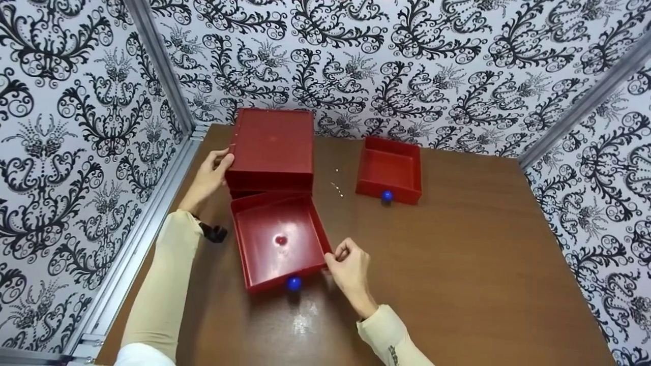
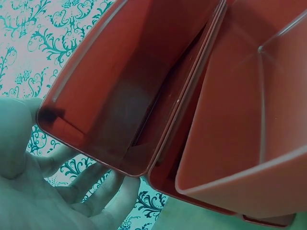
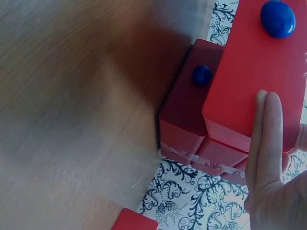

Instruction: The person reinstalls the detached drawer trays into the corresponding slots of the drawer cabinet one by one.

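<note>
A red drawer cabinet (image 1: 274,142) stands at the back left of the table. My left hand (image 1: 209,175) rests against its left side, with fingers spread along the outer wall in the left wrist view. An empty red drawer (image 1: 262,223) with a blue knob (image 1: 294,283) sits askew in front of the cabinet, its back end at the opening. My right hand (image 1: 352,269) pinches this drawer's right front corner, two fingers lying straight along the front face in the right wrist view. An upper compartment (image 2: 120,105) of the cabinet gapes in the left wrist view.
A smaller red drawer (image 1: 390,170) with a blue knob (image 1: 387,195) lies on the brown table (image 1: 457,244) to the right. Lower in the cabinet is another drawer (image 3: 192,100) with a blue knob (image 3: 202,75). Patterned walls (image 1: 346,61) border the table.
</note>
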A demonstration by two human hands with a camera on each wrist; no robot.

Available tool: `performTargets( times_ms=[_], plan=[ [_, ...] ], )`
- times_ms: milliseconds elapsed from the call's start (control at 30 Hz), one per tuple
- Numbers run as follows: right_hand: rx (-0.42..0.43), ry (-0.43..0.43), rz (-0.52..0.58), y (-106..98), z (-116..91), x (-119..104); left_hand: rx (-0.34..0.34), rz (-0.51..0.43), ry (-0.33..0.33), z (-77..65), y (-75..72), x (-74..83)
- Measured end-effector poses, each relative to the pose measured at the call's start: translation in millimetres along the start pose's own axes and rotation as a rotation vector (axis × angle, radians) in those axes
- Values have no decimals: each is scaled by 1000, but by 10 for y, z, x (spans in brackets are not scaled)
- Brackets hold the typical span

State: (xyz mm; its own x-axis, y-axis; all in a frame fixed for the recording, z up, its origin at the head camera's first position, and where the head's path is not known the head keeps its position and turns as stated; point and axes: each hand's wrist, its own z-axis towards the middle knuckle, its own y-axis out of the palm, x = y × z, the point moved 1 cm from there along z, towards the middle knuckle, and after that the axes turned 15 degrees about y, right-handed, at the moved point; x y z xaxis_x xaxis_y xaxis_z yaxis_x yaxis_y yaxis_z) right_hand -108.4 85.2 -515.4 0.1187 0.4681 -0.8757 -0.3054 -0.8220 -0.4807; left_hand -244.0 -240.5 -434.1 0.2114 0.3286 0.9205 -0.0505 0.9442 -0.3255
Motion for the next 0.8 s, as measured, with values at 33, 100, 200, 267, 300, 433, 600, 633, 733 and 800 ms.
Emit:
performTargets(
  times_ms=[33,100,200,267,300,433,600,633,733,800],
  plan=[
    [3,2,5,8,-7,-4,-1,-1,-5,5,-3,0],
    [8,11,15,23,-26,-15,-8,2,-10,15,-5,-3],
    [-3,32,40,51,-63,-36,-2,8,-2,-5,-14,-5],
    [-16,55,66,72,-84,-50,2,11,14,-19,-15,11],
    [-25,68,82,83,-93,-57,6,11,21,-23,-14,18],
    [-33,99,101,127,-125,-89,8,22,43,-38,-30,44],
    [-44,138,99,163,-156,-104,10,41,51,-70,-45,55],
    [-49,157,106,165,-156,-100,10,39,51,-73,-40,57],
    [-98,240,181,157,-155,-80,3,36,45,-56,-7,53],
    [-140,304,245,142,-148,-61,-5,29,40,-27,31,56]
  ],
)
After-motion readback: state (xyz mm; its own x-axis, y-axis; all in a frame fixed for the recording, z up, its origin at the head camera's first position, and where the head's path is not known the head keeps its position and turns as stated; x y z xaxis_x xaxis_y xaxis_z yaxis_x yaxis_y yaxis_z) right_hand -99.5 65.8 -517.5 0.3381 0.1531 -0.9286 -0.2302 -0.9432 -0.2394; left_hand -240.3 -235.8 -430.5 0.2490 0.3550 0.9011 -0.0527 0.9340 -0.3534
